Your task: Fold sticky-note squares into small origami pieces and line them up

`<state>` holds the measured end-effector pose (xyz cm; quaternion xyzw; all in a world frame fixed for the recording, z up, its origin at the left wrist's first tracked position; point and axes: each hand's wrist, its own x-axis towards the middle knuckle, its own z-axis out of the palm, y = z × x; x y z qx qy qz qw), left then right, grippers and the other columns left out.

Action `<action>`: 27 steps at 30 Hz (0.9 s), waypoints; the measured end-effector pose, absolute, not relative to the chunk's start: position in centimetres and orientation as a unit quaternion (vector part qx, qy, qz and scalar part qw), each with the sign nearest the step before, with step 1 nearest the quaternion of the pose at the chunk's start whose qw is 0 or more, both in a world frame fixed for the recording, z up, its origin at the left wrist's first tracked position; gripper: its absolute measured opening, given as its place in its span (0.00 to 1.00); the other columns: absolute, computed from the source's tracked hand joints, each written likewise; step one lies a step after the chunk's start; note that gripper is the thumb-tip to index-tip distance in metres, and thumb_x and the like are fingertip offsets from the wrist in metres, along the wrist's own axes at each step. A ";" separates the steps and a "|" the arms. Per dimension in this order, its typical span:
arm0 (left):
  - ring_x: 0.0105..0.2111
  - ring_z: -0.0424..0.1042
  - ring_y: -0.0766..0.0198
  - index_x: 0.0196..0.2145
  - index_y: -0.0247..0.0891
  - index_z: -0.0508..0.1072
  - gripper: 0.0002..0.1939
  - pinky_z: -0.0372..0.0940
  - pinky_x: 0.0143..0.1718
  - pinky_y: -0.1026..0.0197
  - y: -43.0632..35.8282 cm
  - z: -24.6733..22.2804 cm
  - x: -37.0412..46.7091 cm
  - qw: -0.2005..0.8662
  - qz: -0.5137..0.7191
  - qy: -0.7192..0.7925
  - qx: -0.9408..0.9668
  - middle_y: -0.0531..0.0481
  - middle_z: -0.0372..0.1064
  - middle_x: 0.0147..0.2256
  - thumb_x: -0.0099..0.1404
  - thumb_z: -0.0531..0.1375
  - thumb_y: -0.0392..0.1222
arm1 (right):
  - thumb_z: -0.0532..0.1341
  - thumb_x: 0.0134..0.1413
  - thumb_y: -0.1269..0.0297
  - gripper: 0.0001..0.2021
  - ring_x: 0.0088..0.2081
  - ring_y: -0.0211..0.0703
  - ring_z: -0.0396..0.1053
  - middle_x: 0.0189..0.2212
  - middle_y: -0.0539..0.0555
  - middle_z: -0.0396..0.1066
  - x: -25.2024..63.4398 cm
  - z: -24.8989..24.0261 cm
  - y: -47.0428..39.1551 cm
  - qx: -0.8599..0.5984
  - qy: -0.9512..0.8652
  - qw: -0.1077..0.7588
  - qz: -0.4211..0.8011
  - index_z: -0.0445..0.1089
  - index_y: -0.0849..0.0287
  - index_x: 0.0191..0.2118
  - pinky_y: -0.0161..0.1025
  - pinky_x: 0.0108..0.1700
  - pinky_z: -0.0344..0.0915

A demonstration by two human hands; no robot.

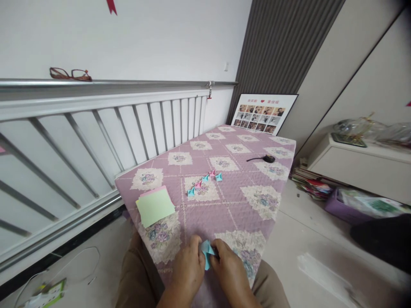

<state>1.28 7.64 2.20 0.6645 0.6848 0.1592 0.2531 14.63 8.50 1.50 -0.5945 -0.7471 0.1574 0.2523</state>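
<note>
At the near edge of the table, a partly folded blue paper (207, 253) is held between both hands. My left hand (190, 266) pinches its left side, and my right hand (227, 264) grips its right side, fingers closed. Farther up the cloth lie several small folded paper pieces: a blue one (191, 192), a pink one (198, 184), another blue one (205, 178), a pink one (212, 173) and a blue one at the right (218, 176). A stack of paper sheets (156, 206), pale green on top, rests on the left side.
The floral tablecloth (218, 214) covers the table. A black object with a thin cord (269, 158) lies at the back right. A photo board (263, 113) leans behind the far end. A white railing (144, 128) borders the left side, with glasses (71, 74) above.
</note>
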 end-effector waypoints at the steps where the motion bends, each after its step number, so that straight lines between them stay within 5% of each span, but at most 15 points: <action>1: 0.36 0.73 0.56 0.45 0.41 0.65 0.15 0.57 0.33 0.60 7.6 2.1 1.2 0.255 0.165 0.685 0.663 0.48 0.73 0.35 0.62 0.48 0.33 | 0.51 0.47 0.74 0.08 0.28 0.42 0.71 0.25 0.49 0.71 14.6 1.4 8.4 -0.596 -0.744 0.255 0.161 0.64 0.55 0.32 0.34 0.29 0.59; 14: 0.36 0.71 0.61 0.43 0.42 0.68 0.17 0.61 0.38 0.62 8.3 0.6 0.5 0.401 0.390 0.604 0.568 0.51 0.72 0.36 0.57 0.51 0.31 | 0.50 0.51 0.74 0.09 0.31 0.40 0.70 0.29 0.51 0.71 14.9 1.9 8.3 -0.502 -0.758 0.338 0.242 0.64 0.56 0.36 0.34 0.34 0.64; 27: 0.28 0.69 0.65 0.49 0.39 0.61 0.27 0.61 0.23 0.68 8.2 -0.8 1.5 0.544 0.477 0.545 0.423 0.53 0.69 0.31 0.50 0.53 0.29 | 0.50 0.49 0.72 0.07 0.26 0.40 0.67 0.25 0.50 0.68 14.3 1.9 8.5 -0.531 -0.724 0.367 0.244 0.63 0.56 0.32 0.34 0.30 0.64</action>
